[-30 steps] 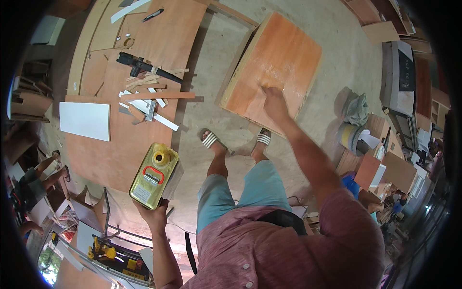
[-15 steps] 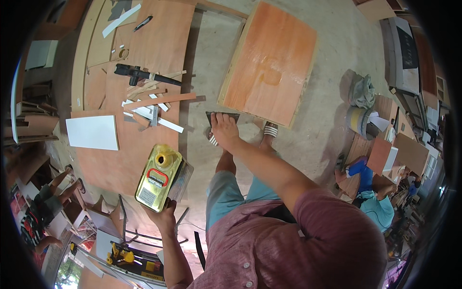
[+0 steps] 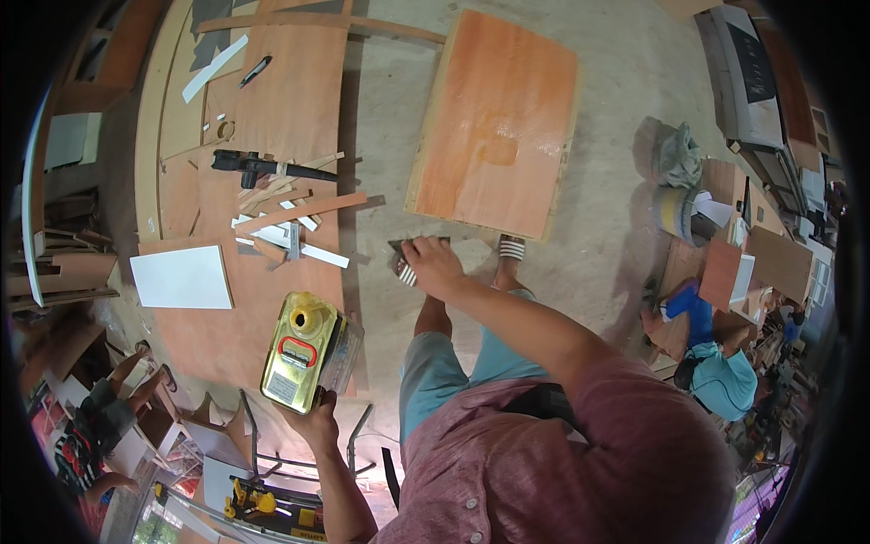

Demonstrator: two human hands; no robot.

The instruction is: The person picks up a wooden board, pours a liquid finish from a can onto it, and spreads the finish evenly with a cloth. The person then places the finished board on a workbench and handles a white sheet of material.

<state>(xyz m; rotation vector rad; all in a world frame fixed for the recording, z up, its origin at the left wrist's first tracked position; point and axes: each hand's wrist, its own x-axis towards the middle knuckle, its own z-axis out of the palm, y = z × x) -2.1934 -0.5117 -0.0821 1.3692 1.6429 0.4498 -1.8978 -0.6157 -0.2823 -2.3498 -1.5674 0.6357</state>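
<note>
My left hand point(image 3: 313, 417) is wrapped round the lower side of a rectangular gold metal can point(image 3: 296, 370) with a red handle. Its round opening is uncapped and smeared with yellowish residue. In my right hand point(image 3: 433, 267) is a dark, flat spreader point(image 3: 443, 242), gripped from above and partly covered by the fingers. Just ahead of that hand, apart from the spreader, lies a reddish wooden panel point(image 3: 521, 77). A wet, amber patch of what looks like glue point(image 3: 498, 150) shines on its surface.
Left of the panel, a plywood sheet point(image 3: 299, 100) carries a black tool point(image 3: 249, 165), wood strips point(image 3: 308, 213), a white board point(image 3: 181, 277) and a pen-like cutter point(image 3: 256, 71). At right stand a bucket point(image 3: 675, 213) and a seated person point(image 3: 720, 381); another person point(image 3: 95, 431) is at left.
My view has shifted slightly, so most things sit a little differently in the picture. My right hand with the spreader has drawn back a little from the panel. The can remains in my left hand.
</note>
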